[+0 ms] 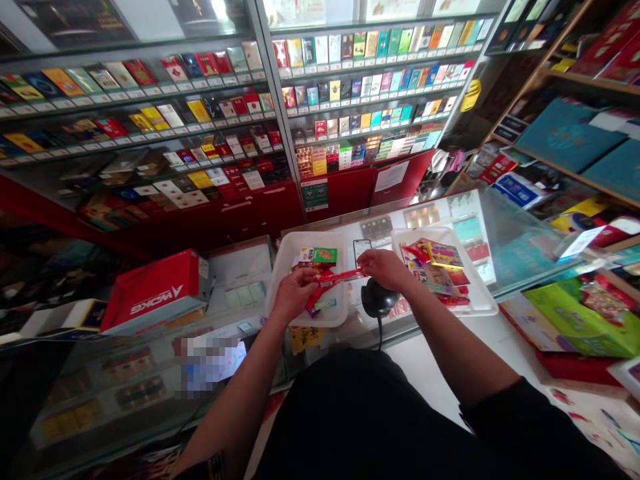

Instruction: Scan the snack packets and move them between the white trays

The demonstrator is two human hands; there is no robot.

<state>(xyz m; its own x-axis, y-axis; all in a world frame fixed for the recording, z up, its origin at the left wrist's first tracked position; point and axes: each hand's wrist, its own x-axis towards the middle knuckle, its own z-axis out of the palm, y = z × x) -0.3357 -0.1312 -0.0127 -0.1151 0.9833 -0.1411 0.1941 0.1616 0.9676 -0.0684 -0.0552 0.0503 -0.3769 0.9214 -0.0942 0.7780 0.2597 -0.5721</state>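
A long narrow red packet [341, 277] is stretched between my two hands above the glass counter. My left hand [295, 291] pinches its left end over a white tray [277, 280], which holds a green-and-white packet [319, 255] and several red ones. At the packet's right end, my right hand [384, 268] closes its fingertips on it, just above a black scanner-like device [379, 298]. A phone [363, 253] with a lit screen lies behind my right hand. To the right, a second white tray [481, 297] holds several colourful packets.
A red shoebox-like box [157, 291] stands on the counter at the left, with a lit screen [223, 363] nearer me. Shelves of small boxes [370, 87] line the back. A green box [585, 317] is at the right. A black cable runs down from the dark device.
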